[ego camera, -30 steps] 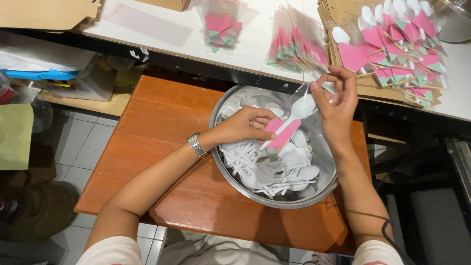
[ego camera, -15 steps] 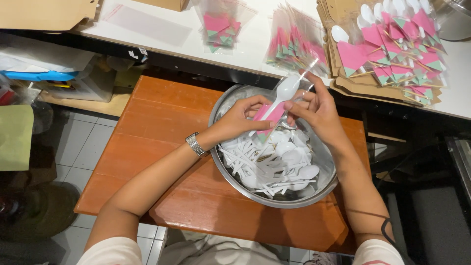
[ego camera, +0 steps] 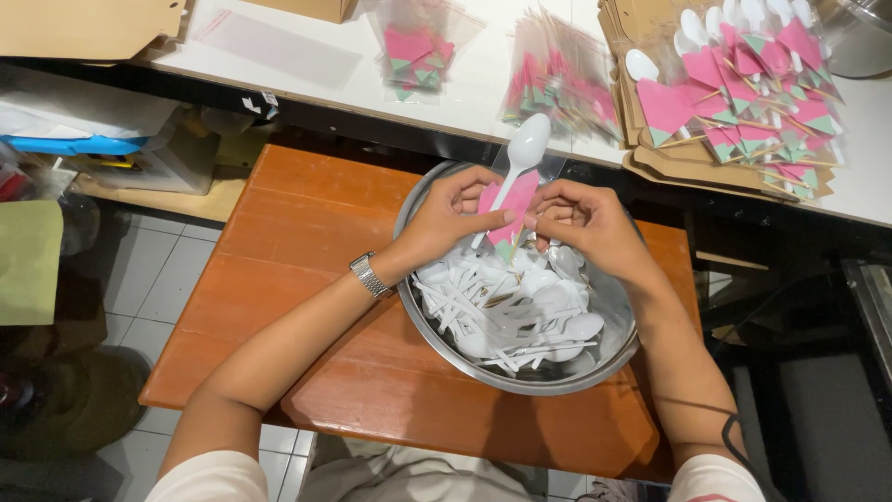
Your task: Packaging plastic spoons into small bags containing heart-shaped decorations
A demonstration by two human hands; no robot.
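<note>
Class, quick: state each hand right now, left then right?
Left hand: closed, fingers pinching the pink napkin with the white spoon.
Right hand: closed, fingers gripping the same pink napkin.

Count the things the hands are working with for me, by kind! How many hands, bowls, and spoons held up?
Hands: 2, the left hand and the right hand
Metal bowl: 1
White spoon held up with a pink napkin: 1
Loose white spoons in the bowl: too many and too tangled to count
Total counted: 4

Orange wooden table (ego camera: 279, 270) over grey tiled floor (ego camera: 139, 279), white counter (ego camera: 465, 84) beyond.
</note>
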